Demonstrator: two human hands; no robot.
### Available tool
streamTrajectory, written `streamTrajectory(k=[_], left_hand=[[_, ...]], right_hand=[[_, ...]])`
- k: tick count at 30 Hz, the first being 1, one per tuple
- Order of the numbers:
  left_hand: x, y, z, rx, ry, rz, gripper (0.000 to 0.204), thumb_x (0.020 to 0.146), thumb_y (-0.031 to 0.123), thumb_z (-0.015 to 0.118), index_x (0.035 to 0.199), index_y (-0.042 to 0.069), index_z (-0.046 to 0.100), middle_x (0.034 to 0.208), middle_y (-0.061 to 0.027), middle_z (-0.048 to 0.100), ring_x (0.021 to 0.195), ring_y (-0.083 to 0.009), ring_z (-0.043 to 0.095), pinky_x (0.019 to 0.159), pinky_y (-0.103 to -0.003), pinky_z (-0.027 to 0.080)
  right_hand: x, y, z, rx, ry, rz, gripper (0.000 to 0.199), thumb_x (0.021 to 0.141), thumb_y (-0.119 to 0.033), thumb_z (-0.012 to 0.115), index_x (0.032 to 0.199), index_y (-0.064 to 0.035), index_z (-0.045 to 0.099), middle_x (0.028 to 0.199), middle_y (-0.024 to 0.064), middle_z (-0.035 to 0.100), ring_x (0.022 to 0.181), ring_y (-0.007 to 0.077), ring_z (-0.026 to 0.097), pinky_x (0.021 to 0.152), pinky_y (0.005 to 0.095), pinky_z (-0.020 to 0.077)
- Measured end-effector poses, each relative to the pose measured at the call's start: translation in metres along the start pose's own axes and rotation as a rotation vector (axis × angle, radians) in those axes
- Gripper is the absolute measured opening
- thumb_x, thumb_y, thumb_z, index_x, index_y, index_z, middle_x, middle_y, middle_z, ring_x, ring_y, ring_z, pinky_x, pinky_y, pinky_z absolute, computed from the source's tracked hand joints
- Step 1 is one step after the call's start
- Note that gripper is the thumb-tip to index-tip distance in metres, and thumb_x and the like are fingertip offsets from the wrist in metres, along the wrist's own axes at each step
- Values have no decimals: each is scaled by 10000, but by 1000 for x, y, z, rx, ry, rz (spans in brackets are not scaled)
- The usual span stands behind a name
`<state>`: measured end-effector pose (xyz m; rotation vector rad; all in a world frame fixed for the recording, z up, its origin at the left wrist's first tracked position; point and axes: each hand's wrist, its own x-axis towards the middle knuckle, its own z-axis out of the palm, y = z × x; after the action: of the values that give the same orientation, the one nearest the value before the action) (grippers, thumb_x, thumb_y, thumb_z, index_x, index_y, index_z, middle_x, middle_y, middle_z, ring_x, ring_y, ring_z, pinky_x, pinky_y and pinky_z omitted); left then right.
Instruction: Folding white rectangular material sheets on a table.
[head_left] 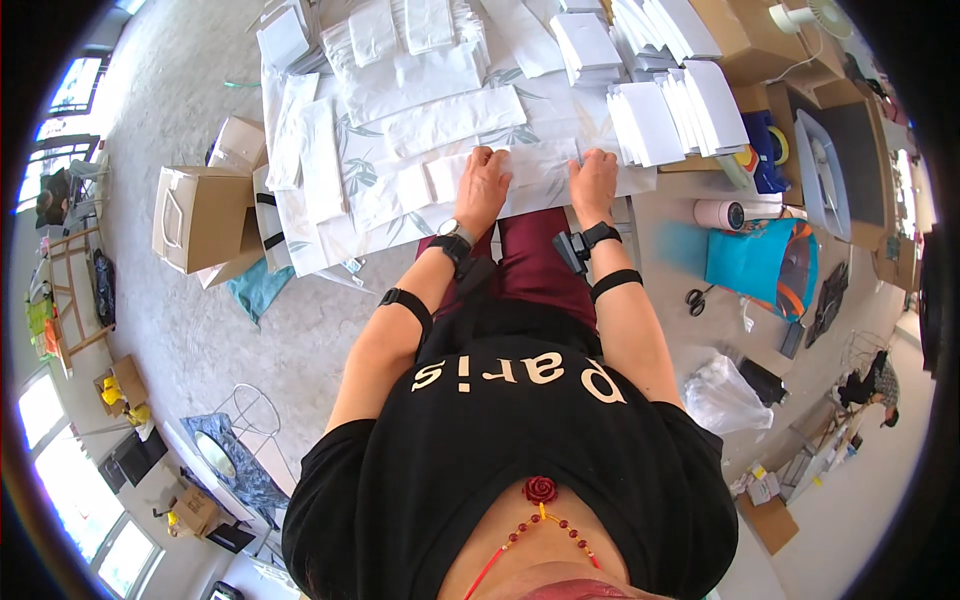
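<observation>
The thing between the person's 2 hands is a thin white sheet, lying flat along the near edge of the table, right in front of the body. It looks light and limp, likely to crease or slide on the cloth if pushed, and probably slick to the touch, though whether it is paper or plastic cannot be told. It would seem best held near its 2 ends, with a soft pinch at the edges and the middle kept flat, since a hard squeeze might crumple it. The left hand is over the sheet's left part, its fingers partly bent and close together, the tips pointing away from the body and down at the white layers; whether the thumb pinches anything cannot be told. The right hand is at the sheet's right part, its fingers curled a little and slightly spread, the tips at the surface; a firm grip cannot be made out there either. Just left of the left hand lie more flat white pieces, overlapping, and beyond the hands rests a longer white strip, with upright white stacks at the right
</observation>
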<state>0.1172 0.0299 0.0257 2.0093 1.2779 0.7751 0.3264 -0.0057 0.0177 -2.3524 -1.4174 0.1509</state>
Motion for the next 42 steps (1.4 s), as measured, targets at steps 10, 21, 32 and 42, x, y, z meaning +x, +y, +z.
streamTrajectory(k=[10,21,32,42], left_hand=[[5,2,6,88,-26,3,487,840,94,768,1303,35,629,1192,-192,550,1081,-385,592,938,-456,508],[0,-1,5,178,-82,44,563,863,100,750,1385,54,544,1211,-190,505,1128,-396,539,946,-467,507],[-1,0,11,238,-75,84,571,855,91,724,1375,18,497,1242,-218,493,1128,-420,528,933,-475,518],[0,-12,-29,-793,100,-493,361,1035,287,609,1153,-49,671,1044,-183,693,866,-249,706,751,-358,577]], right_hand=[[12,25,22,132,30,-126,154,858,-118,737,962,-32,662,1004,161,653,991,369,633,864,459,518],[-1,-25,-29,748,14,61,294,896,-52,722,1156,-21,590,924,100,707,800,196,692,745,328,557],[-30,-90,-45,717,-23,-157,324,886,-9,723,1184,-31,597,913,88,698,756,174,675,708,309,550],[-43,-119,-23,761,-48,-255,257,911,0,679,1150,-19,587,951,144,679,809,256,695,716,360,561]])
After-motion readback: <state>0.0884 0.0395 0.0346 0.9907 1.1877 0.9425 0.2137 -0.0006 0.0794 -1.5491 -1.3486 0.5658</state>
